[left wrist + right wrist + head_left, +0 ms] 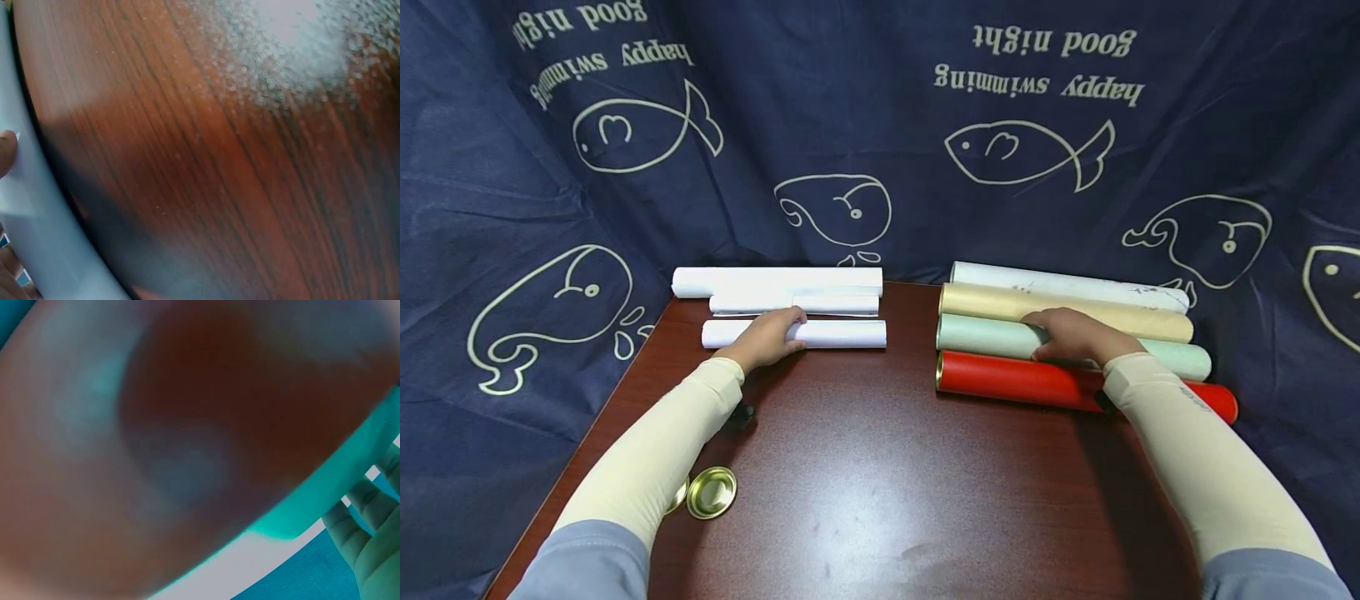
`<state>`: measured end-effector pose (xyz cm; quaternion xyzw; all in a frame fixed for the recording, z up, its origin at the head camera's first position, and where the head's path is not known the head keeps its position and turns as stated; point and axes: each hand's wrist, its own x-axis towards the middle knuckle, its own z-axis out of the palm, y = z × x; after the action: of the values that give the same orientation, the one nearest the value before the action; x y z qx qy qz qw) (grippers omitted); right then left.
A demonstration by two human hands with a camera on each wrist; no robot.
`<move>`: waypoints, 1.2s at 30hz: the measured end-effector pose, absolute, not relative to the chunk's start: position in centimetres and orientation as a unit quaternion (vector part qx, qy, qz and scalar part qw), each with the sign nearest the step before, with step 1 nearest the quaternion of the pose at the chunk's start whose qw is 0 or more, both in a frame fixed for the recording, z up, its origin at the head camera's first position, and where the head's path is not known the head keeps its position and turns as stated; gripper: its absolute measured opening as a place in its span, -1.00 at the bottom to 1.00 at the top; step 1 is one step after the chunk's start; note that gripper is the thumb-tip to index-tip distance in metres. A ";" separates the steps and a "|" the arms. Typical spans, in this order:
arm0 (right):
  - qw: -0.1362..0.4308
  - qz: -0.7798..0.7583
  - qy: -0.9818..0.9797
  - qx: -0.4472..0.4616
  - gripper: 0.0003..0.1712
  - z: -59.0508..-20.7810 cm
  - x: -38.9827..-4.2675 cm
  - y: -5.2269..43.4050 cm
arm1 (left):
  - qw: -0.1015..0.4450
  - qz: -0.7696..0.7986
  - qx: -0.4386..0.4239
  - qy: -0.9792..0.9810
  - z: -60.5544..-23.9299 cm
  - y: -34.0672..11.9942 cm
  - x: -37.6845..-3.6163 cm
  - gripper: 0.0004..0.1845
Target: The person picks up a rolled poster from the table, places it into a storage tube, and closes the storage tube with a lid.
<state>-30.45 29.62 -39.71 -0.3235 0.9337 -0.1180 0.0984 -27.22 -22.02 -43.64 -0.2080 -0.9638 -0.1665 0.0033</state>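
Note:
At the left of the table, my left hand [769,337] grips the nearest white paper roll [846,335], thumb on the near side and fingers over the top. The left wrist view has the same roll [37,206] along its left edge, with the thumb pressed to it. On the right side my right hand [1078,335] holds a pale green tube [973,335] about its middle, its fingers reaching over it. In the right wrist view the fingers [369,503] lie at the green tube [312,494], with a blurred surface filling much of the picture.
Behind the left roll lie two more white rolls, a thin roll [842,306] and a longer roll [760,281]. Beside the green tube are a red tube [1007,377], a gold tube [992,302] and a floral white tube [1037,280]. Gold lids [711,493] sit by the left forearm.

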 end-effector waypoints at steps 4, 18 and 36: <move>0.100 -0.120 0.933 -0.324 -0.40 -39.8 -30.7 29.6 | 0.001 -0.168 -0.205 -0.964 -43.7 -22.1 -27.1 -0.57; 0.149 -0.123 0.932 -0.307 -0.33 -39.8 -31.1 29.1 | 0.006 -0.182 -0.218 -0.959 -44.0 -21.9 -26.9 -0.57; 0.160 -0.150 0.923 -0.316 -0.39 -39.9 -31.7 29.4 | -0.001 -0.189 -0.211 -0.959 -43.6 -21.8 -26.3 -0.57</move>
<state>-31.73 29.38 -39.91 -0.3162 0.9229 -0.1503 0.1600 -26.32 -21.80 -43.55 -0.2111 -0.9591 -0.1887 -0.0006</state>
